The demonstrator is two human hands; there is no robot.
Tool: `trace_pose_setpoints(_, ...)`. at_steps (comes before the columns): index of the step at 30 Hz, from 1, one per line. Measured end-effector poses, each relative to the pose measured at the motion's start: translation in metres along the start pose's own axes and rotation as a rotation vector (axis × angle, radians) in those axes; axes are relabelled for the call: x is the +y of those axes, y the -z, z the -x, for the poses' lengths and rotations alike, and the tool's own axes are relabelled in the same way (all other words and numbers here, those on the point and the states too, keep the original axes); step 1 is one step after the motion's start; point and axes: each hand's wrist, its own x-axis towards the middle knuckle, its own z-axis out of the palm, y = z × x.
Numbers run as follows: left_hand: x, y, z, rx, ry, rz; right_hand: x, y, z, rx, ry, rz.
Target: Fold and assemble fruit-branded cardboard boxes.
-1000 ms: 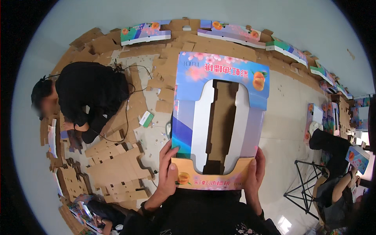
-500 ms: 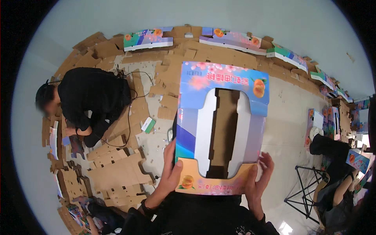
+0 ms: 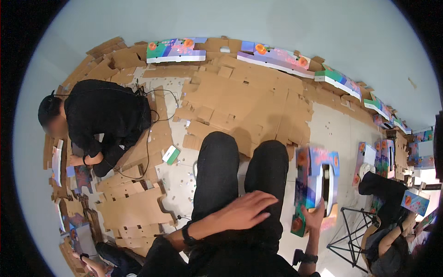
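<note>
A printed cardboard fruit box [image 3: 301, 184] in blue, purple, green and orange, with a long opening in its top, is beside my right knee at the right. My right hand [image 3: 315, 216] grips its near part, the thumb against the left side and the fingers at the top by the opening. The box looks slightly smeared, and I cannot tell whether it rests on the floor. Over my right thigh, my left hand [image 3: 247, 210] is held with its fingers stretched out and nothing in them.
Flattened brown cardboard [image 3: 240, 99] covers the floor ahead. Printed box pieces [image 3: 177, 50] line the wall. At the left a person in black [image 3: 108, 108] crouches near a black cable. A black folding frame [image 3: 353, 235] and another person [image 3: 392, 240] are at the right.
The box has gone from upright before my chest to low at my right. My left hand has let go of it and lies over my thigh; my right hand still grips it.
</note>
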Motion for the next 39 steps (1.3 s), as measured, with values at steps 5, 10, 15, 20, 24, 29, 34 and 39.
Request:
trace_pose_setpoints(5,-0.027,0.056,0.038,0.447,0.083,-0.299,0.146,-0.02,-0.012,0.081,-0.12,0.421)
trace_pose_setpoints(10,-0.036,0.069,0.053,0.523,0.071,-0.522,0.224,-0.038,-0.058,0.199,-0.217,0.734)
trace_pose_setpoints(15,-0.039,0.067,0.05,0.562,0.117,-0.625,0.162,-0.117,-0.136,0.072,0.063,0.05)
trace_pose_setpoints(20,-0.037,0.068,0.055,0.572,0.098,-0.612,0.039,-0.177,-0.156,-0.478,-0.126,-0.621)
trace_pose_setpoints(24,-0.03,0.065,0.06,0.564,0.121,-0.585,0.007,-0.209,-0.161,-0.549,-0.187,-0.671)
trace_pose_setpoints(29,-0.024,0.061,0.07,0.602,0.192,-0.656,0.024,-0.316,-0.211,-0.374,-0.251,-0.481)
trace_pose_setpoints(34,-0.01,0.049,0.081,0.57,0.258,-0.72,0.054,-0.338,-0.231,-0.087,-0.449,0.026)
trace_pose_setpoints(39,-0.007,0.045,0.092,0.58,0.341,-0.839,0.055,-0.325,-0.262,-0.173,-0.541,0.19)
